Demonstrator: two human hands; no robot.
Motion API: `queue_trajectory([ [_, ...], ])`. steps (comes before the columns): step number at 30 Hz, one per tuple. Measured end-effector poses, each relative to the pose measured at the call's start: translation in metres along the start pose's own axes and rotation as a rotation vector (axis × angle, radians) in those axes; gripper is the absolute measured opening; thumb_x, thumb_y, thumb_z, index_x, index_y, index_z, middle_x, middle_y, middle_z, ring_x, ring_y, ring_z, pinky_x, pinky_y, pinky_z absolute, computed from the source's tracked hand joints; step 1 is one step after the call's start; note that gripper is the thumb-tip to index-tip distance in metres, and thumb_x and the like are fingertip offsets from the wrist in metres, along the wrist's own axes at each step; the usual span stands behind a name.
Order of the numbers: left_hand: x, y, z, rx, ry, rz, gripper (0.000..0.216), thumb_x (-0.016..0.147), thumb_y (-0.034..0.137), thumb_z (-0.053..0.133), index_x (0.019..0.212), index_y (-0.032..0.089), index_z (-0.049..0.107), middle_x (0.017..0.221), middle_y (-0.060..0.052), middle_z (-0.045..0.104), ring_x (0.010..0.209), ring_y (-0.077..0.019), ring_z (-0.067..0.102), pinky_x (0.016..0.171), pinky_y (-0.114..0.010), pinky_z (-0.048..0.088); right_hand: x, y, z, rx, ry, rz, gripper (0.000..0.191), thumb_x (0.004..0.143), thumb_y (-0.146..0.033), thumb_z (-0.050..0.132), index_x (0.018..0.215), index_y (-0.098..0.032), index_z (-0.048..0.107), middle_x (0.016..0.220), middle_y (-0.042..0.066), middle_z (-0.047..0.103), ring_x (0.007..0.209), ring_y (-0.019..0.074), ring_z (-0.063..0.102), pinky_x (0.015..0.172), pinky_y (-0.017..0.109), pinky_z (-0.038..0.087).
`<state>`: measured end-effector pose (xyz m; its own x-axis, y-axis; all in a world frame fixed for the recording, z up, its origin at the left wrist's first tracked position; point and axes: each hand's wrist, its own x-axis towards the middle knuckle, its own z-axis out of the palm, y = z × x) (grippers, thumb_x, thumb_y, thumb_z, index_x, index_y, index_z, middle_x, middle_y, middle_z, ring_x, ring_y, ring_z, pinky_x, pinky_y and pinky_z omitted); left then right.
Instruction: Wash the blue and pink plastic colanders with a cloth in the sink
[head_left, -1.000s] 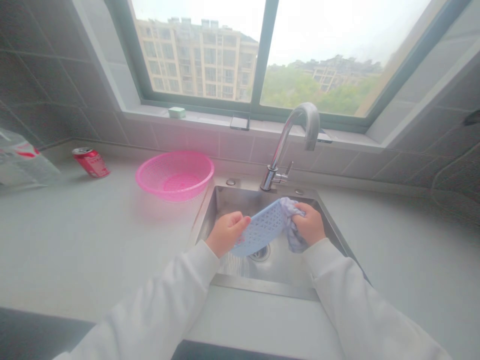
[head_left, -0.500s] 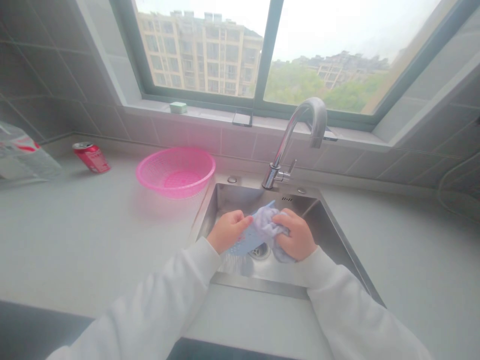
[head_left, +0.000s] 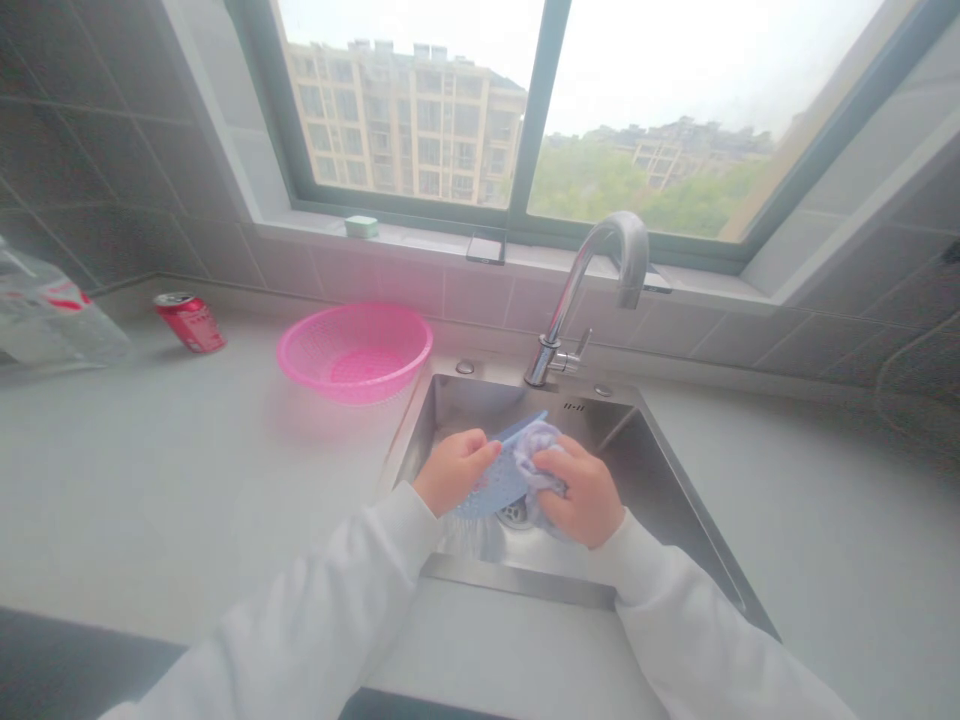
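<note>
"Where are the hands working?"

"Over the basin of the stainless steel sink, just above the drain. The person's left hand grips a blue perforated plastic piece, while the right hand presses a crumpled lilac cloth against it."

"How do the fingers stand?"

"On the left hand they are curled together, clamped on the edge of the piece. On the right they lie close together, closed over the cloth. Their tips are buried in the folds, so she can't judge how hard they press," the second speaker's note runs, "and neither can anyone else from this view."

"What could go wrong?"

"If the plastic is wet, it may be slick, and pressure from the cloth could push the piece out of that narrow hold on its edge. It could then drop to the drain below and knock against the steel. The cloth could also snag on the perforations, and a hard tug might jerk the piece loose."

"Is anything else exposed?"

"The pink basket sits left of the sink, close to its rim, so a sharp flick could send drips into it. A red can stands farther left of the sink, probably out of reach of any splash. A pale streak under the left wrist may be water, but it is too blurred to tell."
</note>
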<state>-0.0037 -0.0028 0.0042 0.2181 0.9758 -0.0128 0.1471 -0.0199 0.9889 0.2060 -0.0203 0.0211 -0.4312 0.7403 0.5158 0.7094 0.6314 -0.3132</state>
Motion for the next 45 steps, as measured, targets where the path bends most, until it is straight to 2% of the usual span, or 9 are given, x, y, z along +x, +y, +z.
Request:
queue_trajectory([
  [3, 0.001, -0.002, 0.003, 0.02, -0.02, 0.058, 0.042, 0.081, 0.057, 0.053, 0.063, 0.021, 0.04, 0.059, 0.006, 0.038, 0.055, -0.0105, 0.039, 0.051, -0.024, 0.031, -0.003, -0.026, 0.007, 0.046, -0.108, -0.162, 0.02, 0.064, -0.015, 0.055, 0.076, -0.023, 0.069, 0.078, 0.003, 0.06, 0.06, 0.0144, 0.052, 0.056, 0.025, 0.039],
  [5, 0.0, -0.001, 0.003, -0.033, -0.031, 0.042, 0.045, 0.082, 0.062, 0.051, 0.064, 0.022, 0.04, 0.06, 0.006, 0.038, 0.054, -0.0105, 0.039, 0.051, -0.024, 0.032, 0.0, -0.021, 0.006, 0.08, -0.086, -0.13, 0.022, 0.065, -0.015, 0.055, 0.079, -0.023, 0.07, 0.079, 0.003, 0.06, 0.061, 0.0145, 0.054, 0.057, 0.025, 0.041],
  [10, -0.002, 0.004, 0.0, -0.058, -0.017, -0.052, 0.049, 0.074, 0.065, 0.062, 0.066, 0.022, 0.041, 0.058, 0.008, 0.039, 0.051, -0.0104, 0.045, 0.051, -0.024, 0.035, 0.008, 0.05, -0.008, 0.117, 0.126, 0.234, 0.023, 0.07, -0.024, 0.055, 0.083, -0.021, 0.073, 0.077, 0.004, 0.064, 0.069, 0.0198, 0.061, 0.067, 0.031, 0.05],
  [16, -0.002, 0.001, -0.004, 0.011, 0.014, 0.074, 0.041, 0.088, 0.058, 0.051, 0.071, 0.021, 0.044, 0.061, 0.007, 0.042, 0.054, -0.0112, 0.044, 0.054, -0.025, 0.035, 0.008, 0.106, -0.006, 0.042, 0.196, 0.572, 0.028, 0.064, -0.027, 0.057, 0.085, -0.023, 0.076, 0.089, 0.009, 0.075, 0.084, 0.0306, 0.069, 0.08, 0.046, 0.055],
  [21, 0.001, -0.003, -0.012, 0.102, 0.076, 0.129, 0.037, 0.093, 0.053, 0.048, 0.077, 0.02, 0.052, 0.067, 0.004, 0.052, 0.061, -0.0135, 0.049, 0.06, -0.026, 0.037, 0.008, 0.092, -0.004, 0.06, 0.178, 0.478, 0.031, 0.066, -0.028, 0.056, 0.088, -0.023, 0.076, 0.095, 0.008, 0.075, 0.09, 0.0304, 0.07, 0.085, 0.045, 0.055],
  [26, 0.002, 0.002, -0.014, 0.072, -0.012, 0.068, 0.031, 0.086, 0.048, 0.054, 0.084, 0.019, 0.063, 0.074, -0.001, 0.062, 0.069, -0.0168, 0.056, 0.064, -0.028, 0.042, 0.007, 0.089, -0.006, 0.091, 0.216, 0.465, 0.026, 0.067, -0.028, 0.057, 0.085, -0.022, 0.074, 0.094, 0.008, 0.075, 0.09, 0.0302, 0.07, 0.086, 0.045, 0.056],
  [31, 0.004, 0.001, -0.012, 0.018, 0.043, -0.026, 0.024, 0.081, 0.043, 0.052, 0.074, 0.02, 0.055, 0.063, 0.002, 0.056, 0.058, -0.0146, 0.054, 0.057, -0.027, 0.041, 0.008, 0.083, -0.009, 0.071, 0.187, 0.436, 0.026, 0.069, -0.024, 0.054, 0.088, -0.022, 0.073, 0.095, 0.01, 0.073, 0.091, 0.03, 0.069, 0.083, 0.044, 0.055],
  [39, 0.01, -0.007, -0.018, 0.233, 0.257, 0.011, 0.045, 0.082, 0.058, 0.057, 0.058, 0.022, 0.044, 0.051, 0.005, 0.046, 0.053, -0.0136, 0.046, 0.056, -0.027, 0.031, 0.002, -0.001, 0.008, -0.052, -0.052, 0.028, 0.025, 0.07, -0.018, 0.058, 0.089, -0.023, 0.074, 0.086, 0.005, 0.065, 0.069, 0.0176, 0.06, 0.064, 0.028, 0.044],
  [45, 0.004, 0.001, -0.017, 0.343, 0.313, 0.024, 0.045, 0.084, 0.056, 0.053, 0.057, 0.023, 0.038, 0.047, 0.006, 0.043, 0.051, -0.0133, 0.045, 0.057, -0.027, 0.031, 0.012, 0.053, 0.006, -0.061, 0.019, 0.336, 0.03, 0.072, -0.016, 0.057, 0.094, -0.022, 0.075, 0.09, 0.006, 0.068, 0.079, 0.0197, 0.063, 0.073, 0.029, 0.046],
])
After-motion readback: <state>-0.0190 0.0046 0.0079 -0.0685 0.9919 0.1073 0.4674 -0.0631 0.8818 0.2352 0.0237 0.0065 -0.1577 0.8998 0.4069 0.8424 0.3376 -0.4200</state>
